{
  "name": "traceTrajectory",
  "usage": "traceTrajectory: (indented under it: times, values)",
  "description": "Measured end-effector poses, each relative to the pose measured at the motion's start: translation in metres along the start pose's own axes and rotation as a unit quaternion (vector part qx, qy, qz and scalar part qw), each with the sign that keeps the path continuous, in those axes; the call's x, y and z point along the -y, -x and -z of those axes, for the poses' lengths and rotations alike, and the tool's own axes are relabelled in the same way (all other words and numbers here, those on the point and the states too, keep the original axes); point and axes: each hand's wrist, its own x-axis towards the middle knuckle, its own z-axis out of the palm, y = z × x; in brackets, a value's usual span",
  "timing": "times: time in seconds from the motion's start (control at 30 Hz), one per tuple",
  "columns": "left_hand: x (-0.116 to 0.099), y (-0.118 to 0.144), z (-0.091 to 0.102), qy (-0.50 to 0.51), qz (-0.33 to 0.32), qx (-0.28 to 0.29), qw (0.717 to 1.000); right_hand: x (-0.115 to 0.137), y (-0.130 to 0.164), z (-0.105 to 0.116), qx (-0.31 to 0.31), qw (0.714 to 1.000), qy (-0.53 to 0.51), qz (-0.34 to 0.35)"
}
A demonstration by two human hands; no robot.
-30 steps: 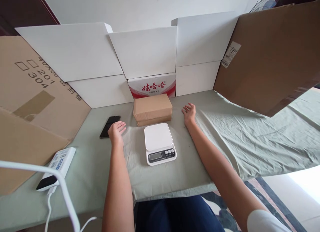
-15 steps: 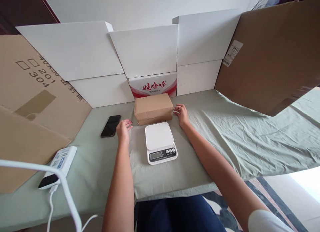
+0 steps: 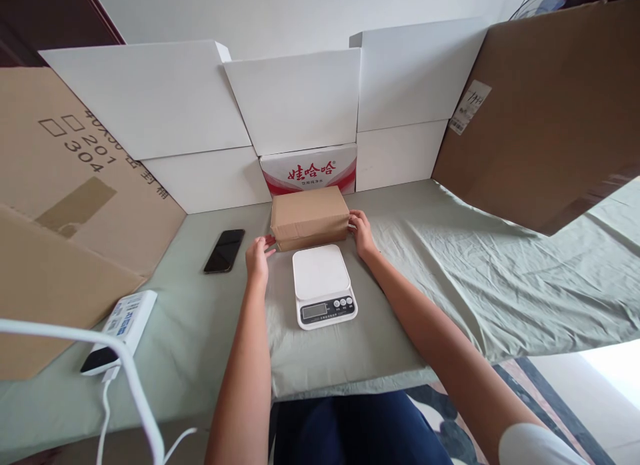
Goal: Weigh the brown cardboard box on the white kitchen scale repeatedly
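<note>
A closed brown cardboard box [image 3: 310,215] lies on the cloth-covered table, just behind a white digital kitchen scale [image 3: 323,278]. The scale's plate is bare and its small display looks blank. At the box's near left corner is my left hand [image 3: 258,257], fingers apart, their tips at the cardboard. My right hand [image 3: 362,231] rests beside the right end, its slightly bent fingers touching the box's side. Neither hand is closed around the box, which sits flat on the cloth.
A black phone [image 3: 225,251] lies left of my left hand. Further left are a white power strip [image 3: 120,331] and a white cable [image 3: 131,378]. White boxes [image 3: 295,105] line the back, with a large carton [image 3: 75,165] at left and another carton [image 3: 540,118] at right.
My left hand has moved right, up to the box's left corner. My right hand has closed the small gap to the box's right side. Box and scale stay in place.
</note>
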Motion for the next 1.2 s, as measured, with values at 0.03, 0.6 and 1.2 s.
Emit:
traceTrajectory:
  times: [0.03,0.6,1.2]
  values:
    - [0.000,0.000,0.000,-0.001,0.001,0.001,1.000,0.000,0.000,0.000,0.000,1.000,0.001,-0.001]
    - [-0.008,0.010,-0.013,0.063,0.054,0.011,0.997,-0.006,0.002,0.001,0.042,0.996,0.063,0.037]
    - [-0.019,0.105,0.006,0.081,-0.077,0.000,0.994,0.038,0.095,0.008,0.044,0.968,0.138,0.204]
